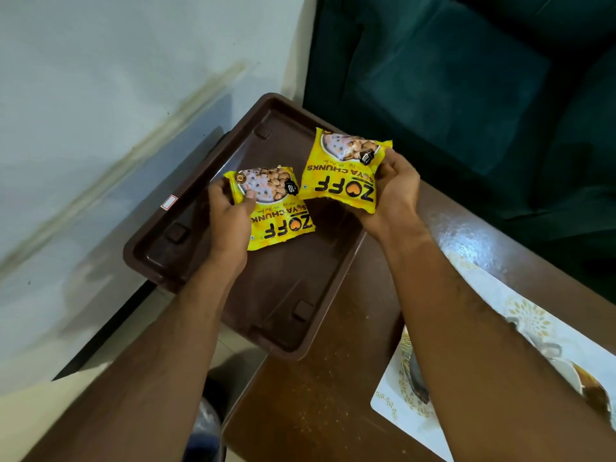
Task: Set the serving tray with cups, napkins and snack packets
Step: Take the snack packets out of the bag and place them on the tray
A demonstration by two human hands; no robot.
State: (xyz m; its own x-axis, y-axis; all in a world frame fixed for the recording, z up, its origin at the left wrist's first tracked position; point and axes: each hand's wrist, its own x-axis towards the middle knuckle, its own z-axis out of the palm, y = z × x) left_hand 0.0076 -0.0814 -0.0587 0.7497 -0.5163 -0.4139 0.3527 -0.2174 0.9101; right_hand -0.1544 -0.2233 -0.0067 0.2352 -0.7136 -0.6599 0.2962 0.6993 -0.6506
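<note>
step in hand: snack packets going onto the tray; by my reading the packets come first here, since no cups or napkins lie in the tray.
patterned white placemat (520, 315): nearest, on the glossy brown wooden table (320, 395) to the right of the tray, partly under the right forearm; a blurred brown and grey object lies on it, too unclear to name.
dark brown rectangular plastic serving tray (286, 288): on the table's left corner, its left side overhanging the edge; floor bare but for raised square nubs.
left hand (230, 221): over the tray's middle, fingers curled shut round the left edge of a yellow plastic soya chunks packet (280, 211), thumb on its face.
right hand (396, 191): over the tray's right rim, fingers cupped under and closed on a second yellow soya chunks packet (343, 171).
next move: likely lower both packets flat onto the tray floor, to one side, leaving room for cups and napkins.
in the way: nothing inside the tray; the overhang might let it tip if pressed on the left.
beyond the tray: a dark green upholstered sofa (466, 78), and a white wall (100, 78) to the left.
</note>
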